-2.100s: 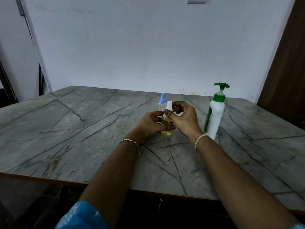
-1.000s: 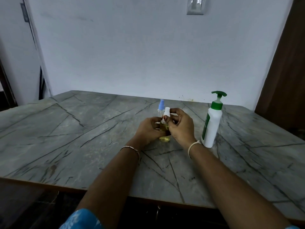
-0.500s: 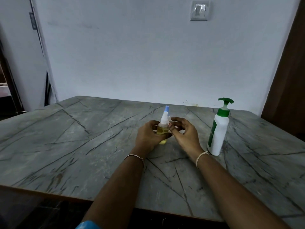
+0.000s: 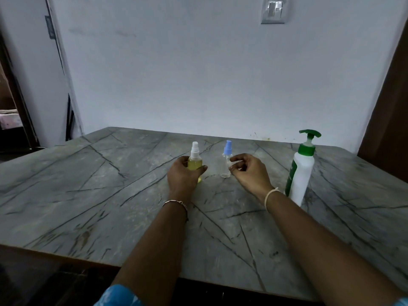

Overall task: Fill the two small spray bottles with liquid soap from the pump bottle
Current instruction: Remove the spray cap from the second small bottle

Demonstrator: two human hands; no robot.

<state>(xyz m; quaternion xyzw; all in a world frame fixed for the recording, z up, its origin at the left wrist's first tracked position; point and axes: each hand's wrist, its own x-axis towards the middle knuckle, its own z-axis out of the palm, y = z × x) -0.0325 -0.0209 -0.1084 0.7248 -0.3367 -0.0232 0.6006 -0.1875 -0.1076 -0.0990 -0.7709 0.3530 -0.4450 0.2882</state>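
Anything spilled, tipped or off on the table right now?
Nothing stands out: the white-capped bottle, blue-capped bottle and pump bottle all stand upright, capped, and no spill shows on the table.

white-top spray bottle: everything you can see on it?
The white-top spray bottle is small, clear-looking plastic, filled to the shoulder with yellow liquid. Its white spray head is fitted. It stands upright on the grey veined table, left of the blue-top bottle and apart from it. The left hand grips its body from the near side, hiding part of the base.
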